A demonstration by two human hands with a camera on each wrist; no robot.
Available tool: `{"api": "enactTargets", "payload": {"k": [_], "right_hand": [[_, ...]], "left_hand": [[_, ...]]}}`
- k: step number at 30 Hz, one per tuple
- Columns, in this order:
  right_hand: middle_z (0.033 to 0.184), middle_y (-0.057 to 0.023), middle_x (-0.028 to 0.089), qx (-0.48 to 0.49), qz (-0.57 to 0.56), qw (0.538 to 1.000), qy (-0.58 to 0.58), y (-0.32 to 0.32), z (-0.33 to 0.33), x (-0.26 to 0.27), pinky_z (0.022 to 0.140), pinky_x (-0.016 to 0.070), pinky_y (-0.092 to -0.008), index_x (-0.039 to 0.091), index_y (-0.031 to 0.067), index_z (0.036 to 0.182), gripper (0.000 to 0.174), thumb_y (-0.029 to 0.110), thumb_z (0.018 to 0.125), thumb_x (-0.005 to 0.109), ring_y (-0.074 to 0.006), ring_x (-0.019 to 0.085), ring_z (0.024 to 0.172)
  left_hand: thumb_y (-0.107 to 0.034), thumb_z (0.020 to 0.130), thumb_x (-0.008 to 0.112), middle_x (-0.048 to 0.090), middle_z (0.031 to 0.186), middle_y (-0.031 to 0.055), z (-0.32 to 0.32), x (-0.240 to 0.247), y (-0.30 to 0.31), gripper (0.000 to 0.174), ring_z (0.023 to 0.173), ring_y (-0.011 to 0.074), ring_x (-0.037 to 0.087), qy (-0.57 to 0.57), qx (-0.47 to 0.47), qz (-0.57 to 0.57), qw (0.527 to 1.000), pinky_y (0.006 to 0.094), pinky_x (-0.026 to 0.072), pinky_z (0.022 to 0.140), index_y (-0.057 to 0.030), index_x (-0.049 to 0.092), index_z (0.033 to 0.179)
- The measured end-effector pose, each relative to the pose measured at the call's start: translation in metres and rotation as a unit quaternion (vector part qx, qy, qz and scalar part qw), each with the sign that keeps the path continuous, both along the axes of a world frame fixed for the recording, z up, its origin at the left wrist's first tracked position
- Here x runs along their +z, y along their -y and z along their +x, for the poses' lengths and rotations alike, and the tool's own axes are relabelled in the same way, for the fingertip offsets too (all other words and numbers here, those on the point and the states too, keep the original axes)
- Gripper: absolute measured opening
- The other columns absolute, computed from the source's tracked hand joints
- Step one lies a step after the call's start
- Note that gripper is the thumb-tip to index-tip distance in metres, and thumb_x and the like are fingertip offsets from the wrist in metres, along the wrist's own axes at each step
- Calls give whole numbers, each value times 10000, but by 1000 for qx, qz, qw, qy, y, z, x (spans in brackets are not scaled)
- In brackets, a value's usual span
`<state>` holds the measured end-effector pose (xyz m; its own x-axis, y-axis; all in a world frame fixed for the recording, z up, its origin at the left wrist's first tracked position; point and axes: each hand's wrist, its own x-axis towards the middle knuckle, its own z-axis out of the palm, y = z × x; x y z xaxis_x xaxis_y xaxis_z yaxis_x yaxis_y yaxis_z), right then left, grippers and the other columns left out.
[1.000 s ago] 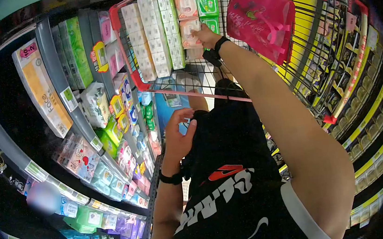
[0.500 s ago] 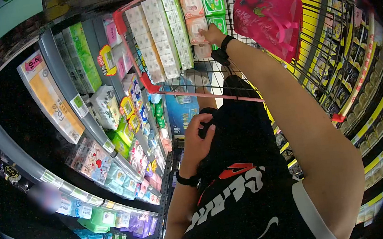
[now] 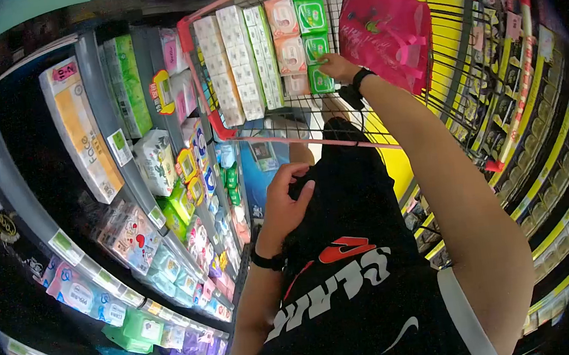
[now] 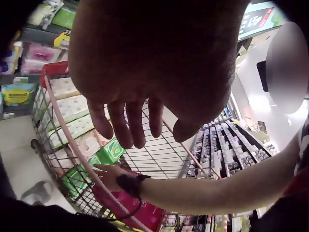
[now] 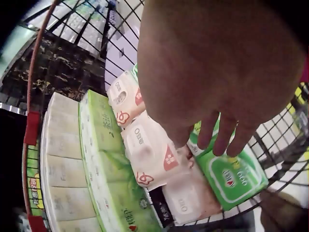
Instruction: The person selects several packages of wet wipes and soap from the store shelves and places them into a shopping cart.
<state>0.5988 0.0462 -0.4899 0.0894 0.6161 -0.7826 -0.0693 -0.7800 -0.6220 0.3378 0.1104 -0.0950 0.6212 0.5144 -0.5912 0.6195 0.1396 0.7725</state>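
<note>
Left hand [image 3: 286,201] rests against the black shirt [image 3: 356,267], fingers loosely curled, grip empty. Right hand [image 3: 339,68] reaches into the cart [image 3: 308,140], straight fingers laid on the green pack [image 3: 321,80], apparently squaring it into its row. A pink bag [image 3: 387,28] lies beyond.

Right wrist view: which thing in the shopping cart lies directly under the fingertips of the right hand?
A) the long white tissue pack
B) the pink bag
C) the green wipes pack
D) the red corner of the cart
C: the right hand reaches its fingertips over the green wipes pack, which lies beside the peach wipes packs.
</note>
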Motion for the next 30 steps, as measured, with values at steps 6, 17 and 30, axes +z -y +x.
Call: {"api": "enactTargets", "payload": {"k": [6, 17, 30], "right_hand": [[934, -136, 702, -22, 24, 995, 93, 32, 39, 50, 681, 553, -347, 678, -6, 998, 301, 283, 918, 654, -188, 663, 787], [1010, -36, 653, -127, 200, 972, 5, -21, 10, 294, 749, 531, -290, 563, 53, 1185, 265, 190, 968, 633, -156, 659, 896], [1050, -47, 564, 40, 684, 690, 233, -195, -169, 700, 756, 479, -278, 518, 54, 1229, 285, 2, 955, 581, -122, 562, 861]], "left_hand": [[-87, 879, 709, 653, 1098, 140, -10, 13, -10, 307, 1022, 289, 651, 69, -76, 81, 991, 367, 504, 896, -33, 611, 1166], [-170, 888, 715, 650, 1118, 154, -125, 43, -7, 324, 1046, 320, 653, 126, -117, 219, 960, 400, 520, 915, -28, 624, 1164], [-244, 943, 673, 636, 1142, 143, -295, 72, 2, 340, 1081, 299, 639, 150, -10, 319, 936, 402, 516, 921, -56, 599, 1216]]}}
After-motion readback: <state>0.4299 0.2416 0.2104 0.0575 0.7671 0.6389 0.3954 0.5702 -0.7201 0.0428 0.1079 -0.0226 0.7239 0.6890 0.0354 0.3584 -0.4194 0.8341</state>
